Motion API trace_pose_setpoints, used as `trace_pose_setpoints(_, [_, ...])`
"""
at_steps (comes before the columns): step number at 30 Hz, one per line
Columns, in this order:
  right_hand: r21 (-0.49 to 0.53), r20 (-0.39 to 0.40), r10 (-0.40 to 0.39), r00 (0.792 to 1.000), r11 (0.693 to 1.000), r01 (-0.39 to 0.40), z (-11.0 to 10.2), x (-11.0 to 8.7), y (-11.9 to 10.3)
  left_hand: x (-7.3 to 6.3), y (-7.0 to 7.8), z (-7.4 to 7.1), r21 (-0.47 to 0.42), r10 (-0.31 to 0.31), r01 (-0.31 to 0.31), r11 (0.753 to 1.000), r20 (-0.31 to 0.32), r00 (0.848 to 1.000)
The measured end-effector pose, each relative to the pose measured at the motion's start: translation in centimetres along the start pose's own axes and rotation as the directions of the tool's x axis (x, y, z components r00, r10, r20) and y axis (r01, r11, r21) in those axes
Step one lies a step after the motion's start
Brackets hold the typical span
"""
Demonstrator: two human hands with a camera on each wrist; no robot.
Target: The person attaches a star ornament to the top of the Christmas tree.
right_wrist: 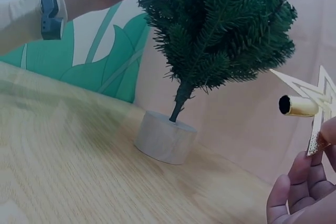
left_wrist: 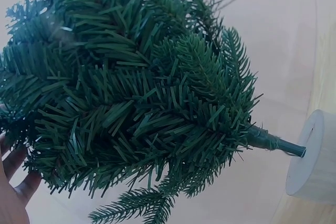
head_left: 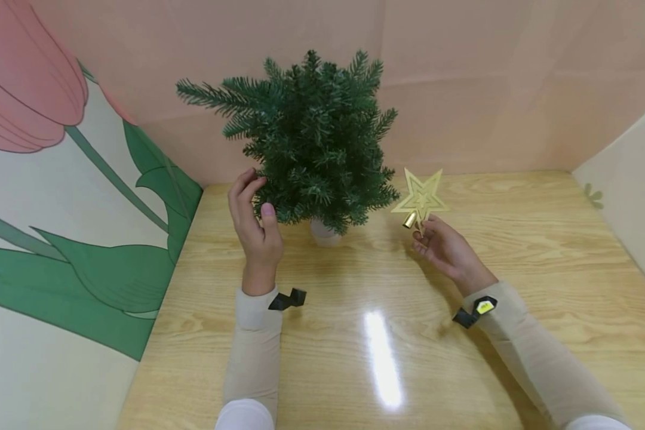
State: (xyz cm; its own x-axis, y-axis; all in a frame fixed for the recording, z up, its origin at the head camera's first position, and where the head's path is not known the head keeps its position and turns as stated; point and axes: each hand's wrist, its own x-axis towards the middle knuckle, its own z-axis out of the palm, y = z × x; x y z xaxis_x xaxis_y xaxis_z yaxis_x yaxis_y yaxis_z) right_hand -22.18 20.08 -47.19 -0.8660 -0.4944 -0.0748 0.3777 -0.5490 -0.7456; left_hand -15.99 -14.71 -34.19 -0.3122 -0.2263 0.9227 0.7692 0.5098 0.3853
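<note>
A small artificial Christmas tree stands upright on a pale round base at the back of the table. My left hand is at the tree's left side, fingers loosely bent with their tips among the outer needles. In the left wrist view, the fingers of that hand show at the edge of the foliage. To the right of the tree, my right hand pinches a gold star tree topper by a lower point. A short gold tube sticks out from the star, its open end facing the tree.
The wood-grain table runs back to a pink cloth backdrop. A panel with printed tulips and leaves borders the left side, and a white printed panel the right.
</note>
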Motion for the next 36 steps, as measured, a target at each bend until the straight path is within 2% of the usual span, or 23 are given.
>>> trace_pose_setpoints(5, [-0.034,0.008,-0.022,1.000,0.999,0.023,0.3,-0.1,-0.2,0.0,0.0,0.1,0.003,0.004,-0.004,1.000,-0.007,1.000])
trace_pose_setpoints(14, [-0.099,-0.012,-0.124,0.992,0.988,0.122,1.1,-0.4,-0.8,0.0,0.0,0.0,0.001,-0.008,0.008,1.000,-0.011,1.000])
trace_pose_setpoints(22, [-0.127,0.003,-0.163,0.987,0.978,0.162,1.6,-0.6,-1.3,0.0,0.0,0.0,-0.006,-0.005,0.005,1.000,-0.008,1.000])
trace_pose_setpoints(31, [-0.111,0.021,-0.249,0.968,0.962,0.250,2.3,-0.8,-1.7,-1.4,-2.8,-0.1,0.007,0.001,-0.001,1.000,-0.002,1.000])
trace_pose_setpoints(36, [-0.145,0.022,-0.281,0.960,0.949,0.281,2.6,-0.7,-1.6,-1.7,-3.5,-0.3,0.006,-0.013,0.013,1.000,0.016,1.000])
